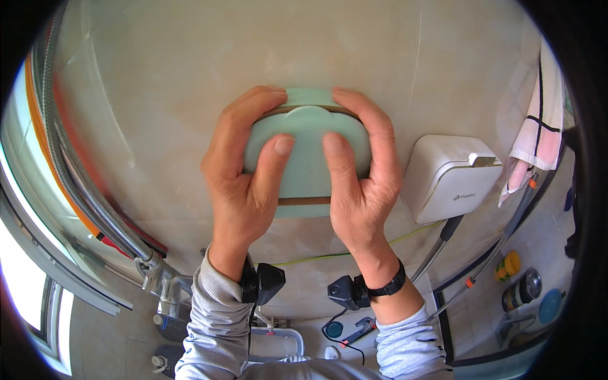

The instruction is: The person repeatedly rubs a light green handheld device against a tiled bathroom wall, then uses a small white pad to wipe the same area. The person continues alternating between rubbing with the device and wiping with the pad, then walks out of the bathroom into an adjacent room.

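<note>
A pale green plastic case with a rounded lid (308,161) is against or just in front of the tiled wall, at the middle of the view. My left hand (249,147) grips its left side, the thumb on the front and the fingers curled over the top edge. On the right side my right hand (363,152) holds it the same way. A thin brown line runs along the top and bottom of the lid. Each wrist bears a black strap with a small camera-like device.
At right a white wall box (453,180) is mounted, with a checked towel (541,123) beyond. Metal hoses and a faucet (164,280) lie at left by a window. Below are a grey basin (278,342), bottles and poles; a yellow-green wire crosses the wall.
</note>
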`<state>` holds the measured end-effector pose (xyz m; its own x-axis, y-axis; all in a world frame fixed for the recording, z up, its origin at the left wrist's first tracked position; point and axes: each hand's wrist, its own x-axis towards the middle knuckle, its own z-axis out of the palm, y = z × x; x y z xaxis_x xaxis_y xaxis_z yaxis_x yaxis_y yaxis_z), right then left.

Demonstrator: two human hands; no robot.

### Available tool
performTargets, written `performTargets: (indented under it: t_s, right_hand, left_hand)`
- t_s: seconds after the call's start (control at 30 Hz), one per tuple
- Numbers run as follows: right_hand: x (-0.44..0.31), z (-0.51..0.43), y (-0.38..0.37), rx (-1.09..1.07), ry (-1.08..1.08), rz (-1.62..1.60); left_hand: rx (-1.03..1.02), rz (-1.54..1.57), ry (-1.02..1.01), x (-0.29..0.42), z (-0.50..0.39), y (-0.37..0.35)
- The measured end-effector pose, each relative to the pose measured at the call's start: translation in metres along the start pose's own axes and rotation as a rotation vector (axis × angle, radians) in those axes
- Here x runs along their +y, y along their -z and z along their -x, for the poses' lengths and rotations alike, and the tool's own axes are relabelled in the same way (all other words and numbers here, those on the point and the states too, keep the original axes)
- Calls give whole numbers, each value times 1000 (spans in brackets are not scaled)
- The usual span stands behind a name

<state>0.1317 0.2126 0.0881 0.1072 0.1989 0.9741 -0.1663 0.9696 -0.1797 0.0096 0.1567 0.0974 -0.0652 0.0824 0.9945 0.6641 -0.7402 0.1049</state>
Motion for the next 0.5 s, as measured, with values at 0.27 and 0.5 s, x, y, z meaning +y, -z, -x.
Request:
performTargets:
  t_s: [0.27, 0.5]
  right_hand:
    - [5, 4, 2, 18, 20, -33]
    - [-1, 5, 2, 4, -23, -30]
  left_hand:
    - [-5, -4, -59, -8, 1, 1]
    - [16, -36, 43, 4, 4, 1]
